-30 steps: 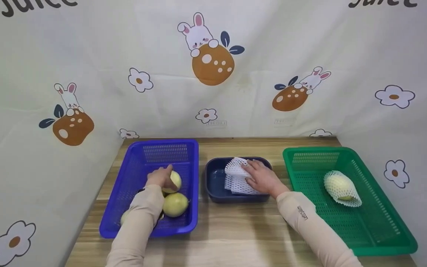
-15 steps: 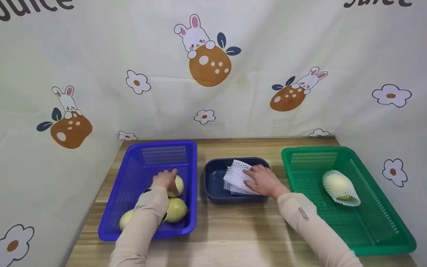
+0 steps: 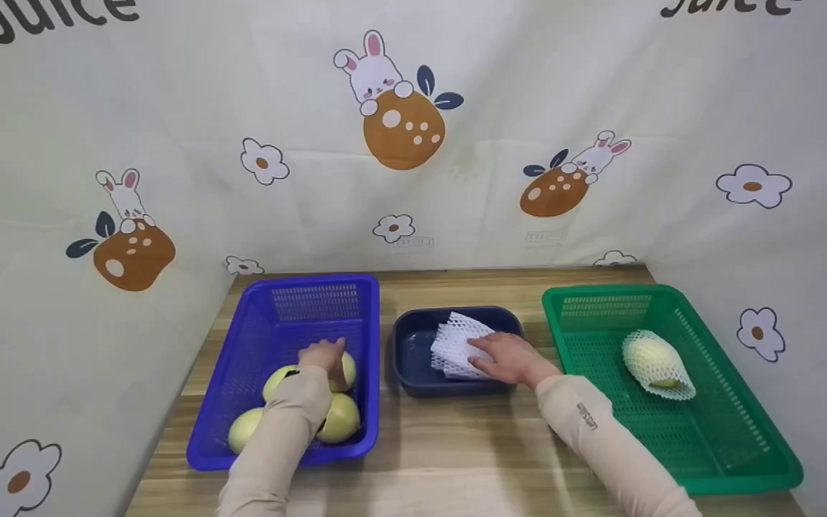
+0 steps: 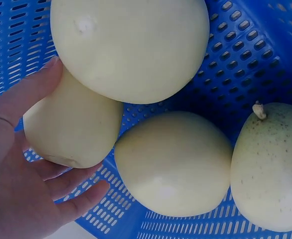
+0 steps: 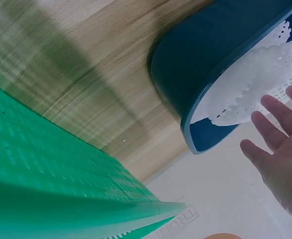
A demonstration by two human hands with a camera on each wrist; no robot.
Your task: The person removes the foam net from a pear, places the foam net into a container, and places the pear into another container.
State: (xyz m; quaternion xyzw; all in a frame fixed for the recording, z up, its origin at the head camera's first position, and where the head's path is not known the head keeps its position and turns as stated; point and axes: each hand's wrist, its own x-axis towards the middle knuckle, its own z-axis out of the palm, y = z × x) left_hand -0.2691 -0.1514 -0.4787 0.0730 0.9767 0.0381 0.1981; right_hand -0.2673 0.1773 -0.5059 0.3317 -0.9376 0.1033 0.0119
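My left hand (image 3: 324, 357) reaches into the blue basket (image 3: 237, 345). In the left wrist view it grips a pale yellow-green melon (image 4: 76, 119), thumb (image 4: 49, 79) on one side and fingers (image 4: 71, 184) on the other. Several more melons lie around it, among them one (image 3: 340, 420) towards the near right and one (image 3: 244, 429) at the near left. My right hand (image 3: 510, 357) is over the small dark blue bin (image 3: 412, 352), its fingers loosely extended at a stack of white foam net sleeves (image 3: 456, 348). In the right wrist view these fingers are spread beside the foam nets.
On the right stands a green basket (image 3: 575, 352), holding one melon (image 3: 654, 359) in a white foam net. The small bin sits between the two baskets on a wooden table (image 3: 456, 445). A printed cloth (image 3: 313, 201) encloses the back and sides.
My left hand has shifted a little right and nearer with the melon under it. My right hand has drawn slightly back, and the foam net beneath it has dropped lower into the bin.
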